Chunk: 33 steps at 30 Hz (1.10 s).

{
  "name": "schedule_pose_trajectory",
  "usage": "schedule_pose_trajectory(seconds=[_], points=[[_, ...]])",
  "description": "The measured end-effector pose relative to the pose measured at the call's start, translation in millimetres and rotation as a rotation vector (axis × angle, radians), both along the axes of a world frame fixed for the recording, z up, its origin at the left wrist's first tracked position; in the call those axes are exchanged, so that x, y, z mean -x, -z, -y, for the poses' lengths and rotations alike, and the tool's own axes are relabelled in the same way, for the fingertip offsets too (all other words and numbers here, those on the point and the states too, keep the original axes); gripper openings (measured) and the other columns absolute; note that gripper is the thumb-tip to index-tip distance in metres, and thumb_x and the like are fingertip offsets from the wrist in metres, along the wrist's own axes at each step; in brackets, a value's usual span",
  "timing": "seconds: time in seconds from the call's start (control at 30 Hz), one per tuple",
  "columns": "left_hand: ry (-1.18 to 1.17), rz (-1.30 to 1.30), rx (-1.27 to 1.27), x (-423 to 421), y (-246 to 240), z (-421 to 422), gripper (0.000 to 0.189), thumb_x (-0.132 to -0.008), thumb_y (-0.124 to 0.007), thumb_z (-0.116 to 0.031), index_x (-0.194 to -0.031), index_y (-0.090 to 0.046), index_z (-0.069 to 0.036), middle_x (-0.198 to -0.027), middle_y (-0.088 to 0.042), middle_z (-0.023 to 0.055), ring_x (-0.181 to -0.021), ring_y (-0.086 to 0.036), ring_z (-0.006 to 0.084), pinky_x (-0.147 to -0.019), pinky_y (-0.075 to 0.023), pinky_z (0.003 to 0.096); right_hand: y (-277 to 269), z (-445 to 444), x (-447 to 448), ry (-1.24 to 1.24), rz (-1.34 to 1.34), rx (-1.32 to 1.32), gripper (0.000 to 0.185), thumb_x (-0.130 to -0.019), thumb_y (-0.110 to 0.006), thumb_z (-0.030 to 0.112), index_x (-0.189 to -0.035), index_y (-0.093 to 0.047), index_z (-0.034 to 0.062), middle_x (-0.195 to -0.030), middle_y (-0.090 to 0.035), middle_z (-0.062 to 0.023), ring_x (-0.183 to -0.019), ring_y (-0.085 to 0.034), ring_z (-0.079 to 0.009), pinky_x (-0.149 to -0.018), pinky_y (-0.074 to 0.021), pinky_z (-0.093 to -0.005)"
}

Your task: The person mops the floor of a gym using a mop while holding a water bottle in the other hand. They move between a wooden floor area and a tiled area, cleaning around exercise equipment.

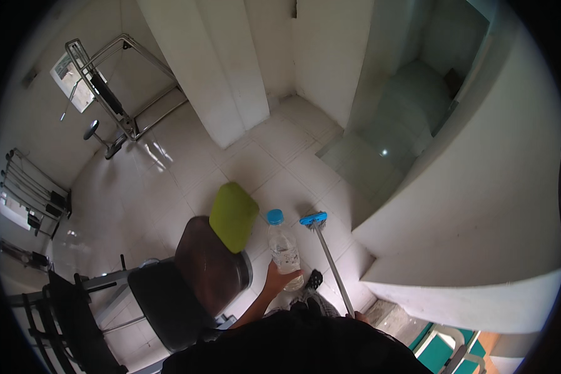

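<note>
My left hand (279, 278) is wrapped around the lower half of a clear plastic bottle (284, 245) with a blue cap. The bottle stands roughly upright in front of my body and holds some clear liquid. My right hand (358, 318), mostly hidden by my dark clothing, grips the upper end of a metal mop handle (333, 265). At the far end, the blue mop head (313, 218) with grey strands is on or close to the tiled floor. Left of the bottle, a flat yellow-green piece (234, 217), perhaps a cloth or pad, overlaps a worn brown pad (210, 266).
A black padded exercise bench (166, 299) stands at my left. Farther off are a metal-framed exercise machine (126, 93) and a weight rack (37, 196). White pillars (215, 70), a glass panel (392, 107) and a curved wall (472, 201) bound the tiled floor (280, 149).
</note>
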<state>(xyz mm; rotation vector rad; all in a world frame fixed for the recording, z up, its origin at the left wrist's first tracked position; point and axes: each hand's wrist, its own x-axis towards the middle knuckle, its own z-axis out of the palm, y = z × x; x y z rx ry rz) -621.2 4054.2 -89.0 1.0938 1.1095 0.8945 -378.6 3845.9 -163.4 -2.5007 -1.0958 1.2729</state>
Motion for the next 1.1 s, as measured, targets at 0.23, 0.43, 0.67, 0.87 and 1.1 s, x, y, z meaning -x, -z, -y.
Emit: schedule_pose_trajectory(seconds=[0.23, 0.43, 0.67, 0.87, 1.1], points=[[-0.182, -0.113, -0.151, -23.3, -25.8, -183.0, 0.065, -0.056, -0.076, -0.014, -0.109, -0.041, -0.001, -0.101, -0.053, 0.0106, -0.094, -0.052, 0.0202, -0.082, -0.0412, 0.0323, 23.8, -193.8, -64.9, -0.118, -0.177, 0.018, 0.041, -0.079, -0.049, 0.038, -0.075, -0.054, -0.0024, -0.066, -0.056, -0.019, -0.066, -0.056, -0.0329, -0.062, -0.0418, -0.0401], [-0.6, -0.068, -0.065, 28.7, -3.9, -304.2, 0.064, -0.055, -0.077, -0.013, -0.107, -0.042, 0.0, -0.098, -0.054, 0.012, -0.091, -0.054, 0.0209, -0.08, -0.0422, 0.0328, 56.0, -378.1, -101.8, -0.405, -0.105, 0.077, 0.039, -0.079, -0.049, 0.035, -0.085, -0.055, -0.0027, -0.075, -0.058, -0.0202, -0.074, -0.056, -0.0334, -0.067, -0.0428, -0.0382], [-0.903, -0.083, -0.067, 100.5, 21.0, -422.5, 0.066, -0.054, -0.076, -0.014, -0.108, -0.041, 0.0, -0.098, -0.054, 0.0123, -0.091, -0.053, 0.0213, -0.079, -0.0425, 0.0337, 18.3, -592.7, -83.5, -0.603, -0.157, 0.109, 0.038, -0.079, -0.05, 0.034, -0.09, -0.055, -0.0024, -0.08, -0.058, -0.0208, -0.078, -0.056, -0.034, -0.068, -0.0431, -0.0376], [-0.95, -0.182, -0.031, 164.2, 18.3, -501.4, 0.065, -0.054, -0.077, -0.015, -0.108, -0.042, 0.0, -0.098, -0.054, 0.0126, -0.091, -0.053, 0.0209, -0.079, -0.0425, 0.0337, 47.4, -740.7, -47.4, -0.595, -0.174, 0.249, 0.035, -0.077, -0.053, 0.029, -0.097, -0.054, -0.0001, -0.086, -0.059, -0.0195, -0.081, -0.057, -0.0327, -0.07, -0.0433, -0.0367], [-1.218, -0.201, 0.062, 243.1, 19.0, -574.1, 0.064, -0.055, -0.077, -0.013, -0.107, -0.043, 0.001, -0.1, -0.054, 0.0123, -0.091, -0.053, 0.0199, -0.079, -0.0419, 0.0333, 54.5, -935.1, 100.8, -1.153, -0.177, 0.233, 0.033, -0.075, -0.055, 0.024, -0.1, -0.054, 0.0018, -0.086, -0.059, -0.0177, -0.08, -0.057, -0.0307, -0.069, -0.0436, -0.0359]])
